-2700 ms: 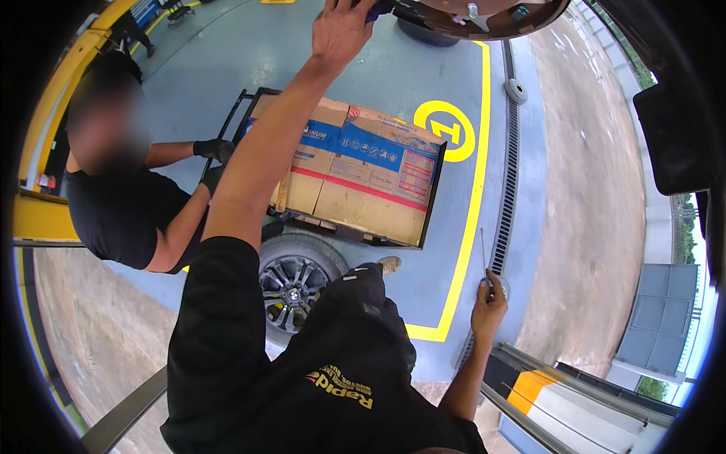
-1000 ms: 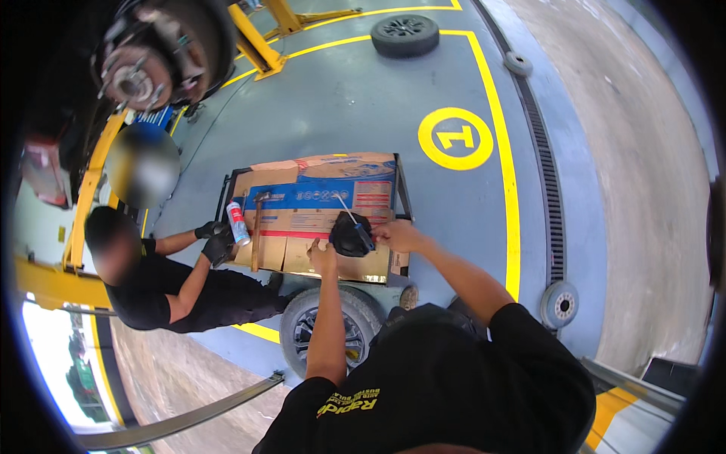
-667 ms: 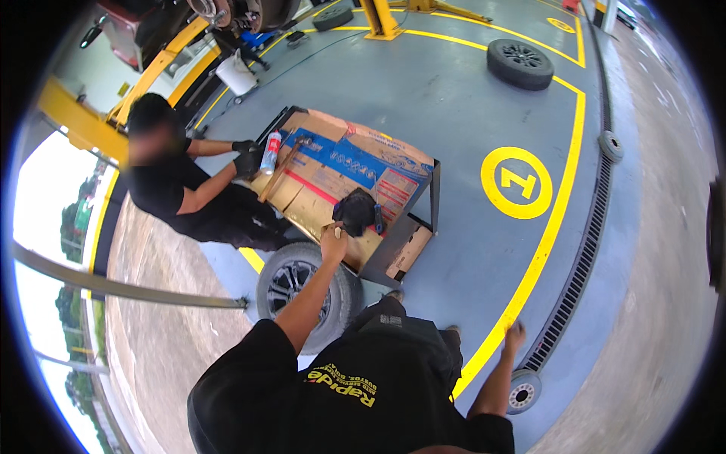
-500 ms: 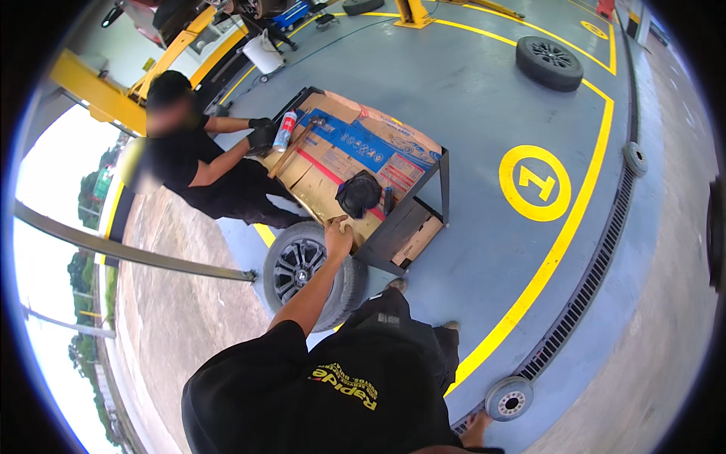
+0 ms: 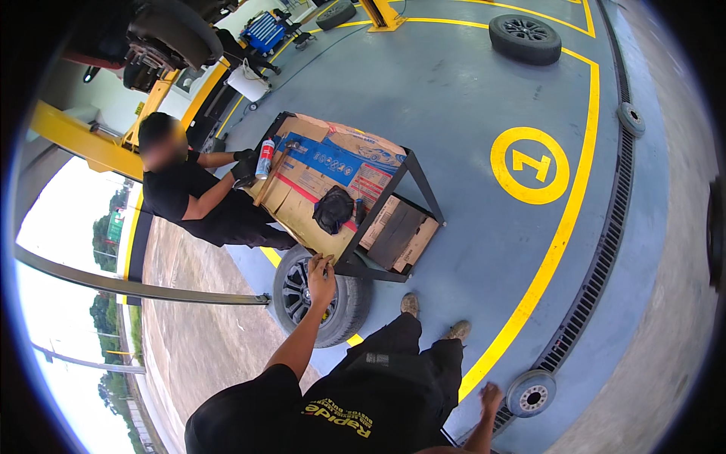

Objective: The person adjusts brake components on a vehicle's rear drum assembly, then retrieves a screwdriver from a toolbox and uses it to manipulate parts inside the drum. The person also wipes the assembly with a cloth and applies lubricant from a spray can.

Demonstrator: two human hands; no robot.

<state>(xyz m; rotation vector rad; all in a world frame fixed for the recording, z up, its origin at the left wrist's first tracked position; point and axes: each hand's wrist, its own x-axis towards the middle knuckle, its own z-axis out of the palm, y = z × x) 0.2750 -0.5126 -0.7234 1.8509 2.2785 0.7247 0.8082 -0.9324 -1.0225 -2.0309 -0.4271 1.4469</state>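
Note:
My left hand (image 5: 322,283) is raised beside the near corner of a dark metal cart (image 5: 372,273), its fingers pinched together. What they hold, if anything, I cannot make out. Below that hand a wheel with a black alloy rim (image 5: 296,290) leans by the cart. My right hand (image 5: 491,398) hangs low at my side with curled fingers, near a round grey metal disc (image 5: 531,393). Flattened cardboard (image 5: 318,180) covers the cart top. On it lie a crumpled black cloth bundle (image 5: 333,210), a hammer with a wooden handle (image 5: 271,178) and a red-and-white spray can (image 5: 265,159).
Across the cart's left side stands a co-worker (image 5: 178,185) in dark gloves, hands by the spray can. A tyre (image 5: 525,38) lies on the floor at the back. A drain grate (image 5: 597,272) runs along the right. A metal post (image 5: 144,287) crosses the left.
My left hand has drawn back slightly from the cart's corner. My right hand has come further into view at lower right. The whole view has shifted; the co-worker's head has turned.

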